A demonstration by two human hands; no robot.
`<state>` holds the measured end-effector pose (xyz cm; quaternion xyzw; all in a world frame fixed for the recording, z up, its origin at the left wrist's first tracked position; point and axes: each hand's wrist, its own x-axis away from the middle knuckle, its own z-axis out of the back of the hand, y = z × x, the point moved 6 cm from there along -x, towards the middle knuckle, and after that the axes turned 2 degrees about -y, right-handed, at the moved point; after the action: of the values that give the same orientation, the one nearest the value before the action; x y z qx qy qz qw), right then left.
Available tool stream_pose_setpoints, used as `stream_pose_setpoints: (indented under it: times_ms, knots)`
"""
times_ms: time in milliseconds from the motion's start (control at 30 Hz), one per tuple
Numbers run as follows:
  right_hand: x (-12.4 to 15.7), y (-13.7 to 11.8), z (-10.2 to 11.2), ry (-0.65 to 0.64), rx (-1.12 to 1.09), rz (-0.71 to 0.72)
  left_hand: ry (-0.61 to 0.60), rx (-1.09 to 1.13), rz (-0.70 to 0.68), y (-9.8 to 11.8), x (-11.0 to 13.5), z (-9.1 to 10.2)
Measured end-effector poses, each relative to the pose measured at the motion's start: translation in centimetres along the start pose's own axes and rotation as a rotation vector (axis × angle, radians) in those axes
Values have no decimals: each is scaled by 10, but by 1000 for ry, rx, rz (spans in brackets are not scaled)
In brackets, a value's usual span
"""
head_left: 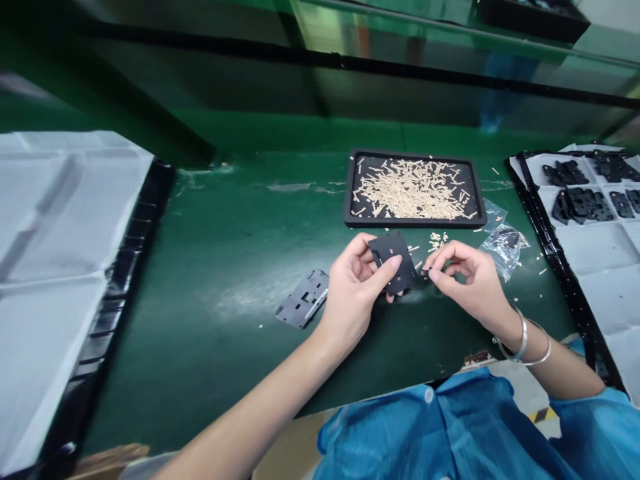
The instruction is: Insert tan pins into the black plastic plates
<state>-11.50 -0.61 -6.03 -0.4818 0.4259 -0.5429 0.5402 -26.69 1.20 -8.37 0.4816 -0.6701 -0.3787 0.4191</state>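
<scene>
Held in my left hand (357, 280) is a flat black plate (393, 250) with small cut-outs, the thumb pressed on its face. My right hand (467, 277) pinches a tiny dark piece (425, 272) just beside the plate's right edge; its exact kind is too small to tell. A second flat plate (303, 298), greyish with slots and holes, lies on the green table left of my left hand. Beyond both hands a black tray (415, 223) holds a heap of small pale strips (413, 190). A few loose pale bits (438, 240) lie between the tray and my right hand.
Right of the tray lies a clear plastic bag (503, 243) with dark bits in it. At the far right a white-lined compartment tray (610, 243) holds several black parts (583, 205). Another white-lined tray (60, 320) stands at the left. A dark post (150, 107) rises at the back left.
</scene>
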Motion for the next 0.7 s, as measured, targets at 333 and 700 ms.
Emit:
stream_pose_setpoints:
  times_ms: [333, 700]
  knots:
    - [3, -3, -4, -48, 81, 44, -49, -29, -7, 1, 2, -4]
    - [2, -2, -8, -124, 48, 1, -25, -13, -47, 7, 4, -4]
